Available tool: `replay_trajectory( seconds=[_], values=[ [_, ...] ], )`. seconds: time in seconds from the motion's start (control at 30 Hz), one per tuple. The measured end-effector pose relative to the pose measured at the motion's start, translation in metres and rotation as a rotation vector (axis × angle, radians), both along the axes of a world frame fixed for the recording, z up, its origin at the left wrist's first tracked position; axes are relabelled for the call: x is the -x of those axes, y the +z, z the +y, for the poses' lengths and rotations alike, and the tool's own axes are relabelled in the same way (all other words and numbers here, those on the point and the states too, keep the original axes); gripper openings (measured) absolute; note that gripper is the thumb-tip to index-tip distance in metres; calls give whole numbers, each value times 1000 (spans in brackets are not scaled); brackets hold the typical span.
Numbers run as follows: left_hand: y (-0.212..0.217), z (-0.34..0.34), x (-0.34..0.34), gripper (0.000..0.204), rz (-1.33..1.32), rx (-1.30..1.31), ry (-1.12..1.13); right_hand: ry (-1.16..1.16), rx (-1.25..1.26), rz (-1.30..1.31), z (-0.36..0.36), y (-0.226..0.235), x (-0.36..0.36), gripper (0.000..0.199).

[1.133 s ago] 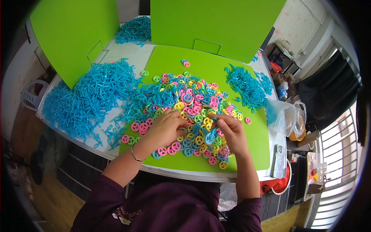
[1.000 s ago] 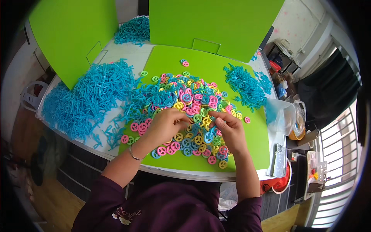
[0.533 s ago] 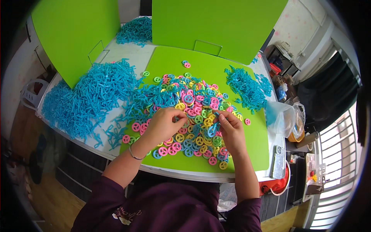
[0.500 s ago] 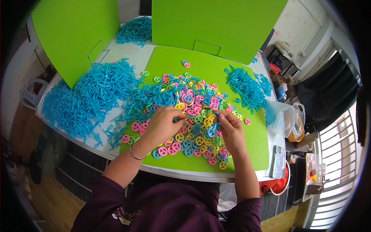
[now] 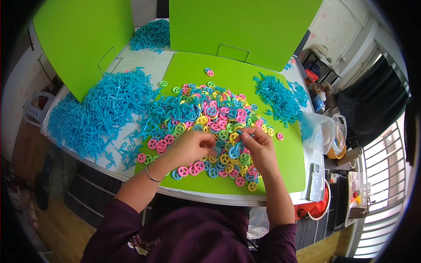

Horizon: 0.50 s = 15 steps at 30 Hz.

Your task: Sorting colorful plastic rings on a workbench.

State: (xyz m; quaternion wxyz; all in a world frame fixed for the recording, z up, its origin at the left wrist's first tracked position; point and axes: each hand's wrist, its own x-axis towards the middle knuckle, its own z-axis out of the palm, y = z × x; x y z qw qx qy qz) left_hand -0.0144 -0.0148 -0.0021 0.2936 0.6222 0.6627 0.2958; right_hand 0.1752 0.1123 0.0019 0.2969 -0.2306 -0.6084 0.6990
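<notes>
Both my hands work over a heap of small plastic wheels [image 5: 212, 173] in pink, yellow, green and blue. My left hand [image 5: 191, 148] is closed in a pinch, with a small teal plastic piece [image 5: 218, 147], blurred, at its fingertips. Opposite it, my right hand [image 5: 259, 147] pinches a teal plastic piece between thumb and forefinger. A blue wheel [image 5: 234, 152] hangs just below those fingertips; whether it is joined to the piece I cannot tell. More teal pieces [image 5: 182, 109] lie across the left and far side of the heap.
A large pile of teal pieces [image 5: 109, 103] covers the table's left side, with smaller piles at the back [image 5: 151, 35] and right [image 5: 278, 98]. Green boards [image 5: 241, 26] stand upright behind the green mat [image 5: 285, 166]. A phone [image 5: 315, 182] and a clear plastic bag [image 5: 316, 133] are at the right edge.
My left hand has moved right and slightly nearer to me, its fingertips closer to my right hand. My right hand has shifted only a little, still pinching its teal piece.
</notes>
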Motion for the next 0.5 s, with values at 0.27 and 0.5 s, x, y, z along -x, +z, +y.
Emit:
replay_trajectory(
  seconds=[0.27, 0.5],
  values=[
    [0, 2, -7, 16, -1000, -166, 235, -87, -222, -60, -32, -6, 15, 25],
    [-9, 2, -6, 15, -1283, -176, 275, -134, -223, 9, -42, -8, 19, 26]
  ],
)
